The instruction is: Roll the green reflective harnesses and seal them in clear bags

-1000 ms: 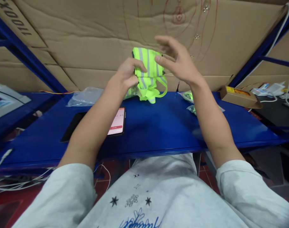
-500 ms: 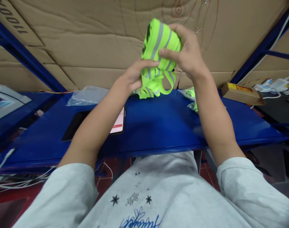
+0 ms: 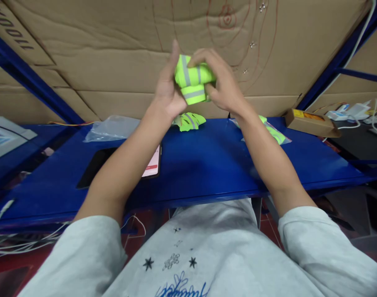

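Above the blue table, both of my hands hold a rolled bundle of fluorescent yellow-green reflective strap with grey stripes. My left hand cups its left side and underside, thumb raised along it. My right hand grips it from the right, fingers bent over the top and thumb below; some of its fingertips are blurred. Just beneath the hands, another yellow-green striped piece is at the back of the table; whether it joins the bundle I cannot tell.
A clear plastic bag lies at the back left, near a lit phone and a black flat object. Behind my right forearm is a bagged yellow-green item. A small cardboard box stands farther right. Cardboard walls the back.
The bundle has moved lower and is rolled more compactly, its dangling loops no longer hanging in view. My right hand has shifted left and down, and my left thumb has lifted upright.
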A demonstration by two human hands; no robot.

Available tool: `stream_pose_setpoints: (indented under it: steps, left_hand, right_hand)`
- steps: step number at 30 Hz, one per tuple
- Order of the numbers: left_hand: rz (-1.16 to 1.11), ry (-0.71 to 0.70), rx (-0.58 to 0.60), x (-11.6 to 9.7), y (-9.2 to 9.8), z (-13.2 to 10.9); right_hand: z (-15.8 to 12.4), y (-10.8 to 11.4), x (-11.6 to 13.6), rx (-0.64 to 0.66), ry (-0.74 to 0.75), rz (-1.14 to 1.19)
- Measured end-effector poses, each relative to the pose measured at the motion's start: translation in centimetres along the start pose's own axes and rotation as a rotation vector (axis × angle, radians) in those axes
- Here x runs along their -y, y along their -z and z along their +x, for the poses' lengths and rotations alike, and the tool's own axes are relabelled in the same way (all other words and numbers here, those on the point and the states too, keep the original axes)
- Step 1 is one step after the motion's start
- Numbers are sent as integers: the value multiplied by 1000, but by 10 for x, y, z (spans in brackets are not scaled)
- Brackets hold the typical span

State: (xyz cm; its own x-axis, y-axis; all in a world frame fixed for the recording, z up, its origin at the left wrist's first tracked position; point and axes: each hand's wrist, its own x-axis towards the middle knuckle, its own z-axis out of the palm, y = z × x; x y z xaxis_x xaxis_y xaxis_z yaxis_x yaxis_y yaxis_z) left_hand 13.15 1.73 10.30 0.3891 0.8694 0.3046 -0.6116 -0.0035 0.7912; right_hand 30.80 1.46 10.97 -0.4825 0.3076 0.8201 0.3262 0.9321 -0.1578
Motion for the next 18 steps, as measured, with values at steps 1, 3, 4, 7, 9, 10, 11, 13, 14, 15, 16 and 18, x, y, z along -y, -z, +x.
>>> stream_pose_setpoints:
  steps: [1,3,4,7,9,10,11,13,14,15,16,18]
  left_hand:
    - [-7,-30,-3,2,3,2]
    - [-11,-60,12,6,8,6]
    - [-3,-51,10,8,10,7]
    - [58,-100,-9,9,10,5]
    - [142,-170,2,6,6,0]
    - [190,-210,20,4,2,-3]
    - [240,-250,41,2,-2,-6]
    - [322,-346,78,-3,-11,-13]
    - [343,-394,90,-6,-17,-16]
    - [341,-437,87,-8,-22,-19]
    - [322,-455,61,-11,-27,-23]
    - [283,-314,-70,-16,-35,-27]
  right_hand:
    - [1,1,-6,63,-25,87]
    - [2,5,-20,120,-120,250]
    - [2,6,-26,63,-180,313]
    - [0,5,-35,-245,-384,503]
    - [-2,0,-30,-240,-505,708]
    - [-2,-4,-24,-159,-547,808]
    - [-3,-8,-17,-75,-570,886]
    - [-2,-16,-1,-15,-578,944]
    - [-2,-19,7,-17,-577,949]
    - [-1,-21,14,-34,-577,959]
    - [0,-22,21,-44,-577,979]
    - [1,-22,31,-34,-561,1032]
